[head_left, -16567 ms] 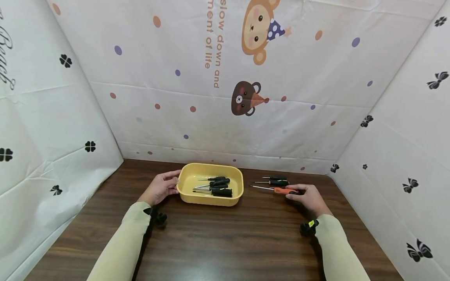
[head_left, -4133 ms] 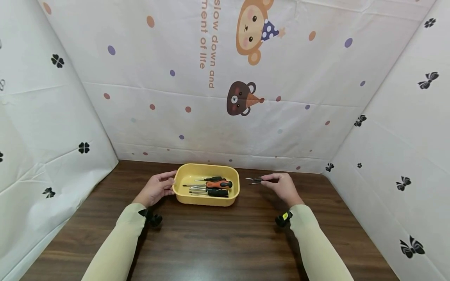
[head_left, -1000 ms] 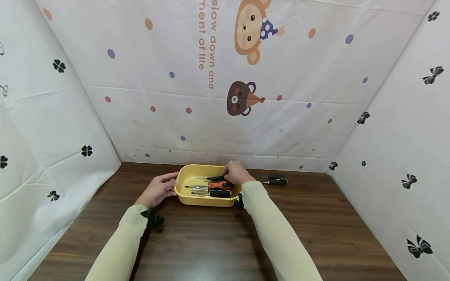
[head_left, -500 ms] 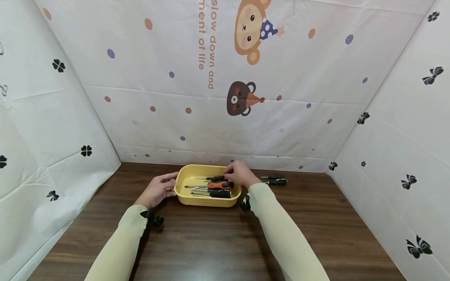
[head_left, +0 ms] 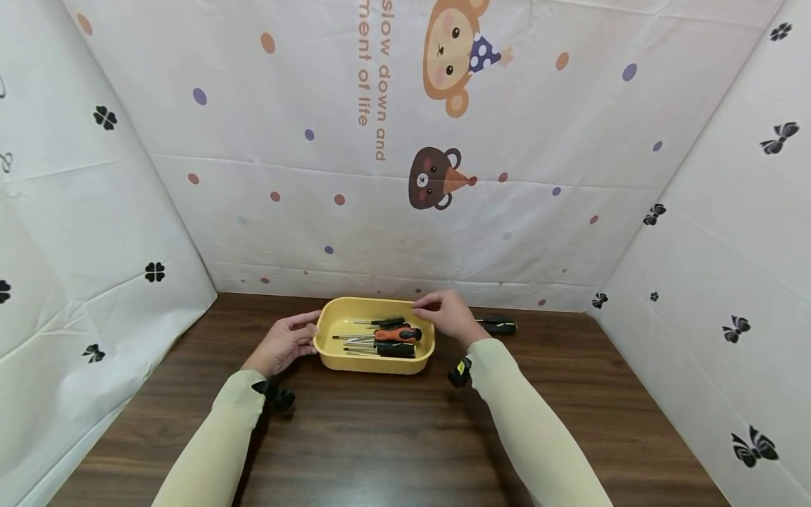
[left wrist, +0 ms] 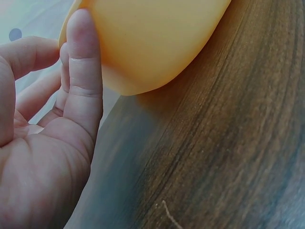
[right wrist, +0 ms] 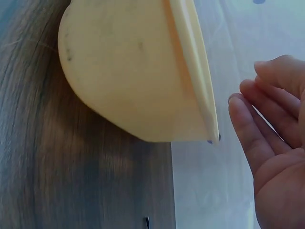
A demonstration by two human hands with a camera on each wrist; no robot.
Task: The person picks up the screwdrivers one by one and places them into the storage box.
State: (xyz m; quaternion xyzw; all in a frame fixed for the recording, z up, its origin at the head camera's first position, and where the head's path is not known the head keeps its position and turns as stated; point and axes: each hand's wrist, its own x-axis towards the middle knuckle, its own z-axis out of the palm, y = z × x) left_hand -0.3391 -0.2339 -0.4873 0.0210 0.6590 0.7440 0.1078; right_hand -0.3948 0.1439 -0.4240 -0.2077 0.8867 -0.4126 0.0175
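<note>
A yellow plastic box [head_left: 374,365] stands near the back of the table with several screwdrivers in it. An orange-and-black screwdriver [head_left: 399,334] lies across the middle, a black one [head_left: 395,349] in front and a small black one [head_left: 388,322] behind. My left hand [head_left: 283,343] holds the box's left end, its fingers [left wrist: 83,71] against the outer wall and rim. Beside the right rim, my right hand [head_left: 451,317] hovers with nothing between thumb and fingers. In the right wrist view its fingers [right wrist: 250,133] are apart from the box.
Two more black-handled screwdrivers [head_left: 500,328] lie on the brown wooden table [head_left: 393,429] right of the box, partly behind the right hand. A white printed sheet [head_left: 355,225] rises directly behind the box, with white sheets at both sides.
Over the last second my right hand has withdrawn rightward from inside the box. The orange-and-black screwdriver, on the table in the oldest frame, now lies in the box. My left hand stays put.
</note>
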